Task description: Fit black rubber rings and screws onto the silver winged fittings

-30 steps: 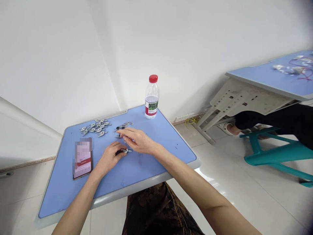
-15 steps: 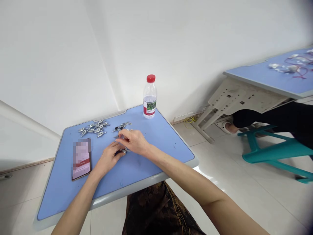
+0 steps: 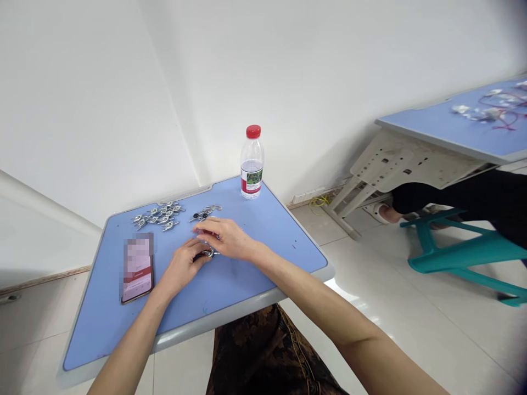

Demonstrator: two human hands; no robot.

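Note:
On the blue tabletop (image 3: 255, 285) my left hand (image 3: 184, 264) is closed, thumb and fingers around a small shiny metal part (image 3: 211, 252) resting at the table surface. My right hand (image 3: 226, 237) bends over it from the right, its fingertips close to the left fingers. Whatever those right fingertips pinch is hidden behind the hand. Just beyond the hands lie small metal parts with round black pieces (image 3: 200, 215), partly covered by the right hand. To the left of them is a pile of similar silvery metal parts (image 3: 160, 214).
A phone (image 3: 138, 269) lies at the table's left side. A red-capped water bottle (image 3: 252, 164) stands at the back corner against the white wall. On the right are another table (image 3: 444, 129) with wired parts, a teal stool (image 3: 461, 252) and a seated person's leg (image 3: 448, 192).
My right hand has drawn back slightly from the black pieces, towards my left hand, uncovering more of them. My left hand stays in place around the metal part.

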